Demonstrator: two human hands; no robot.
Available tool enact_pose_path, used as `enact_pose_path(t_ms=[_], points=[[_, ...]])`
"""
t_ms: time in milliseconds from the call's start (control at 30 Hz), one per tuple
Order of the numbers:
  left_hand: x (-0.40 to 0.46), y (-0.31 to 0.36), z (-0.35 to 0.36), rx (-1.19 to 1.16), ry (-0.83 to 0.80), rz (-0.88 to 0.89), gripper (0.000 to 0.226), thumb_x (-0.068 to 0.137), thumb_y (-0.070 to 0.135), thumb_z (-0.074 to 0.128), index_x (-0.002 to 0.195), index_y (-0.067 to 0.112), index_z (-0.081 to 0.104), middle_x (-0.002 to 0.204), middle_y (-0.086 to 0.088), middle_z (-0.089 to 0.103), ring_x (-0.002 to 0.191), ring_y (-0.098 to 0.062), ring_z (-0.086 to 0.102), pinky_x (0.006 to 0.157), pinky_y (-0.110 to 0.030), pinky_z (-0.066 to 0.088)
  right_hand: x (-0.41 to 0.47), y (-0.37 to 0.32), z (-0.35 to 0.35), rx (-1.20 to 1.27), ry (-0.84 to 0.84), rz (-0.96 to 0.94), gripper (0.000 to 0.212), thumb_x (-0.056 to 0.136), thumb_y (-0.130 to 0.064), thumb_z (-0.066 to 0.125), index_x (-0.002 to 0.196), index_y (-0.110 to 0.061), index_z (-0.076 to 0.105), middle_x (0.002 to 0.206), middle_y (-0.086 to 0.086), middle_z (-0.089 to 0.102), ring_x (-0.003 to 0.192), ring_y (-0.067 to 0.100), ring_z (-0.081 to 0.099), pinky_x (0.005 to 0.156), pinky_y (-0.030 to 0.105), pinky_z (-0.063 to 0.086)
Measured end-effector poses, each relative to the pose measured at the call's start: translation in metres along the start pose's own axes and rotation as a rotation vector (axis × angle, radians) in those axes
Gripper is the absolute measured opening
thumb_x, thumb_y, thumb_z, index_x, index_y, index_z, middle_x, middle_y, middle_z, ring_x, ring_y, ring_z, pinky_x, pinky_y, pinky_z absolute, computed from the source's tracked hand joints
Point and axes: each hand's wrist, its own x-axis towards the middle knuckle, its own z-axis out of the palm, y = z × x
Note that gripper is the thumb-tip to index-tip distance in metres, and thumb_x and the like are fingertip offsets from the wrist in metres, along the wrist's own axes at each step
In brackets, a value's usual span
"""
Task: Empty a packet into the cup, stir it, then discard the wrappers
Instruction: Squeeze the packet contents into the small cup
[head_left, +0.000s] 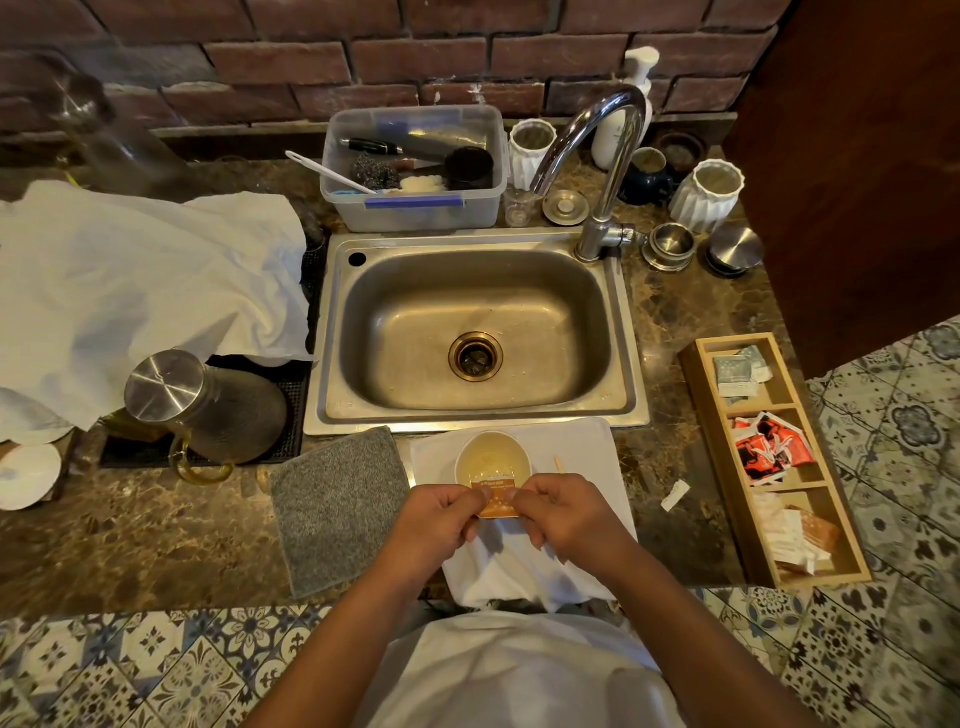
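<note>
A white paper cup with pale liquid stands on a white cloth in front of the sink. Just over its near rim, both hands hold a small orange packet. My left hand pinches its left edge and my right hand pinches its right edge. A thin wooden stir stick lies on the cloth just right of the cup. A small torn white wrapper scrap lies on the counter further right.
A steel sink with a tap lies behind the cup. A wooden organiser with packets stands at right. A grey mat lies left of the cloth, a steel jug beyond it. A plastic tub sits behind the sink.
</note>
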Motion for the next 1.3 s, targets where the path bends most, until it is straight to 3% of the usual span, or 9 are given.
enact_pose_path(t_ms=[367, 600, 833, 1100, 1233, 1300], points=[[0.004, -0.002, 0.001, -0.048, 0.011, -0.08, 0.052, 0.101, 0.033, 0.061, 0.055, 0.008, 0.065, 0.043, -0.003, 0.05, 0.033, -0.008, 0.034, 0.038, -0.018, 0.028, 0.0, 0.001, -0.001, 0.016, 0.012, 0.002, 0.038, 0.099, -0.027, 0.061, 0.061, -0.021, 0.065, 0.049, 0.0, 0.061, 0.042, 0.013, 0.051, 0.05, 0.033, 0.046], [0.005, -0.009, -0.002, -0.037, 0.003, -0.064, 0.057, 0.099, 0.034, 0.064, 0.076, -0.019, 0.062, 0.052, -0.011, 0.05, 0.038, -0.012, 0.034, 0.04, -0.021, 0.027, 0.001, 0.003, -0.001, 0.025, 0.018, -0.011, 0.039, 0.099, -0.027, 0.062, 0.061, -0.021, 0.065, 0.049, -0.001, 0.061, 0.041, 0.009, 0.051, 0.048, 0.028, 0.045], [0.003, -0.004, -0.001, -0.083, 0.001, -0.093, 0.045, 0.101, 0.027, 0.061, 0.061, 0.007, 0.069, 0.047, -0.004, 0.049, 0.037, -0.011, 0.03, 0.038, -0.02, 0.025, 0.001, 0.003, 0.0, 0.053, 0.015, -0.011, 0.039, 0.099, -0.032, 0.061, 0.062, -0.021, 0.065, 0.049, 0.0, 0.061, 0.041, 0.012, 0.05, 0.049, 0.033, 0.045], [-0.002, 0.003, -0.002, -0.121, 0.009, -0.105, 0.048, 0.102, 0.024, 0.06, 0.056, 0.012, 0.068, 0.055, -0.011, 0.049, 0.037, -0.01, 0.03, 0.039, -0.021, 0.023, -0.001, 0.004, -0.002, 0.076, -0.038, -0.064, 0.029, 0.099, -0.028, 0.065, 0.071, -0.019, 0.067, 0.052, -0.003, 0.061, 0.044, 0.014, 0.049, 0.047, 0.028, 0.043], [-0.004, 0.005, -0.002, -0.138, 0.013, -0.119, 0.044, 0.103, 0.027, 0.056, 0.074, -0.001, 0.071, 0.051, -0.008, 0.05, 0.037, -0.011, 0.031, 0.038, -0.02, 0.023, 0.0, 0.005, -0.001, 0.101, -0.039, -0.05, 0.035, 0.098, -0.032, 0.066, 0.063, -0.026, 0.068, 0.049, -0.002, 0.06, 0.04, 0.013, 0.046, 0.042, 0.024, 0.041], [-0.004, 0.005, -0.001, -0.13, 0.016, -0.13, 0.044, 0.103, 0.028, 0.056, 0.072, 0.0, 0.07, 0.05, -0.007, 0.048, 0.038, -0.011, 0.03, 0.038, -0.02, 0.023, 0.0, 0.006, -0.001, 0.109, -0.037, -0.026, 0.038, 0.098, -0.034, 0.067, 0.061, -0.028, 0.069, 0.047, -0.002, 0.058, 0.038, 0.013, 0.045, 0.04, 0.023, 0.039]])
